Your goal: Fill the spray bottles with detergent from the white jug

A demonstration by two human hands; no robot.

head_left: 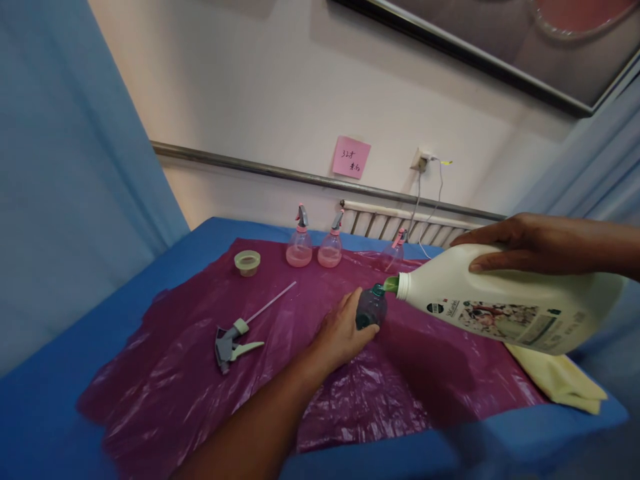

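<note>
My left hand is wrapped round a small dark-tinted spray bottle with no head on it. My right hand grips a large cream-coloured detergent jug, tipped to the left. Its green spout meets the mouth of the small bottle; whether liquid flows is hard to make out. To the left of my left hand lies a grey and pale-green spray trigger head with a long white tube.
Two spray bottles with pink liquid stand at the back, and another pink-topped bottle is further right. A small lidded tub sits back left. Purple plastic sheeting covers the blue surface. A yellow cloth lies at right.
</note>
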